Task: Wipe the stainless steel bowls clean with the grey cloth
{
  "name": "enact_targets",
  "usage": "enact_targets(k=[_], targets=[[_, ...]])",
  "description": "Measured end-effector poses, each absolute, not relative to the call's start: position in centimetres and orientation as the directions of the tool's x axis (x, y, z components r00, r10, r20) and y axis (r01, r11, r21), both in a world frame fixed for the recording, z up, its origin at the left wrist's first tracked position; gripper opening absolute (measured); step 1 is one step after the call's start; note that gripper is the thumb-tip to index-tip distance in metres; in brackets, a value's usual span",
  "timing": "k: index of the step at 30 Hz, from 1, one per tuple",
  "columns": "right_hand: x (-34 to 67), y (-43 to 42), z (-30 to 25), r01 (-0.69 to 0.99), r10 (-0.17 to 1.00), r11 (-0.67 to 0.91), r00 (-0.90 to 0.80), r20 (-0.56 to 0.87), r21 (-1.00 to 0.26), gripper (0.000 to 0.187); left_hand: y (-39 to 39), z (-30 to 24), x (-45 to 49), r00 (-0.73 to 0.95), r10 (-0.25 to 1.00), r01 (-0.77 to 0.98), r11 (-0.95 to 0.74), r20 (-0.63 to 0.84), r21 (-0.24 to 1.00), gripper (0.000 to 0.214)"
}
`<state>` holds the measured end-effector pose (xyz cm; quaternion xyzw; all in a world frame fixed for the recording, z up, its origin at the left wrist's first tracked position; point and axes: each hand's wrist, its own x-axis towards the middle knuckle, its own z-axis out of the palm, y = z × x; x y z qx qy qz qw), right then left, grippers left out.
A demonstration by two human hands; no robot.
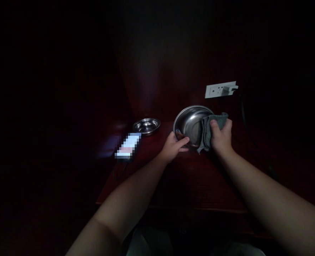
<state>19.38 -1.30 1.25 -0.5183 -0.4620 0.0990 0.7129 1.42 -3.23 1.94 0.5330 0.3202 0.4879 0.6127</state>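
Note:
A shiny steel bowl (188, 122) is tilted up toward me above a dark wooden table (178, 177). My left hand (173, 145) grips its lower left rim, thumb over the edge. My right hand (221, 137) is closed on a grey cloth (209, 129), pressing it against the bowl's right side. The cloth drapes over the rim and hangs a little below it.
A second, smaller steel bowl (146, 126) rests on the table to the left. A lit phone (128, 145) with a cable lies beside it near the left edge. A white wall socket (220, 89) with a plug and dark cord sits behind. The surroundings are very dark.

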Motion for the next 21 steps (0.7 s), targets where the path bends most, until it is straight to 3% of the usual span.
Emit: enact_targets(k=[13, 21], targets=[[19.66, -0.92, 0.79, 0.324, 0.607, 0.473, 0.555, 0.569, -0.819, 0.045, -2.82, 1.61, 1.01, 0.485, 0.870, -0.237, 0.027, 0.094, 0.971, 0.041], [19.63, -1.36, 1.15, 0.359, 0.601, 0.453, 0.553, 0.577, -0.816, 0.045, -2.76, 1.38, 1.02, 0.488, 0.871, -0.261, 0.078, 0.061, 0.962, 0.040]])
